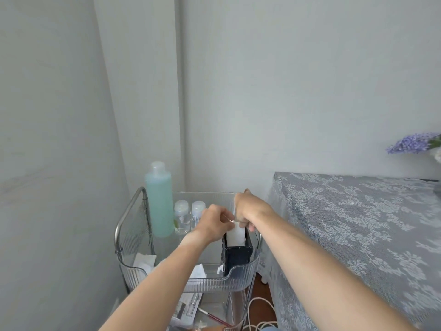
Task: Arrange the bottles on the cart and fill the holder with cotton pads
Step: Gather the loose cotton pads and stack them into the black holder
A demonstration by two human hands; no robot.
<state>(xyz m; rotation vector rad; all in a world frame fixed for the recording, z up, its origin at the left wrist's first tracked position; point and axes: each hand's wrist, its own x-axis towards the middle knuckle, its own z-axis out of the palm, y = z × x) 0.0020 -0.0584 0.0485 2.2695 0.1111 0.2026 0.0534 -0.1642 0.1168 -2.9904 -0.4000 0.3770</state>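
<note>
Both hands are working at the black holder [237,255] near the clear cart tray's [214,281] front-right rim. Left hand [214,223] and right hand [248,211] are pinching white cotton pads [236,235] at its open top. Bottles: tall green bottle [159,201] and two small bottles [181,217] are standing at back-left, leaving the tray's middle free.

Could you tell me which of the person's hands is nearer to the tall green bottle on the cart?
Left. The left hand is just right of the tall green bottle, in front of the small bottles; the right hand is farther right, over the black holder.

soft even daylight — slight wide-angle warp
</note>
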